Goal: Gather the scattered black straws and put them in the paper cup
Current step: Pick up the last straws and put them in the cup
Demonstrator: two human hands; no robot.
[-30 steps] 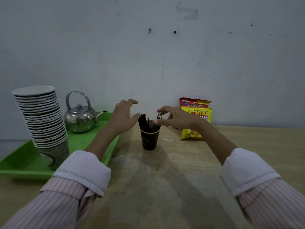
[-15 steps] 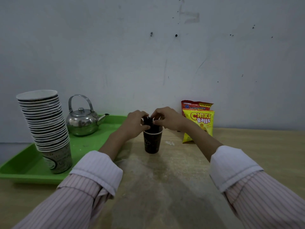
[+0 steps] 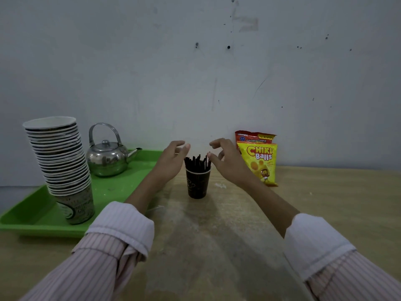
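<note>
Straws (image 3: 197, 163): standing bunched in the paper cup (image 3: 197, 185), count unclear.
Left hand (image 3: 171, 160): hovering beside, fingers spread, empty.
Right hand (image 3: 227, 160): hovering likewise.

Between the left hand (image 3: 171, 161) and right hand (image 3: 227, 161) the paper cup (image 3: 197, 183) blocked the gap. A snack bag (image 3: 259, 157) crowded just beyond the right hand; bare table (image 3: 217, 246) lay open nearer the wrists.

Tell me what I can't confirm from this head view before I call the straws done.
- Number of straws: bunched and dark, too small to count.
- Inside of the paper cup: hidden by its own wall.
- Table behind the left hand, right hand and forearms: covered.
- Table's near edge and far right: cut off by the frame.
- Tray behind the cup stack: blocked.
</note>
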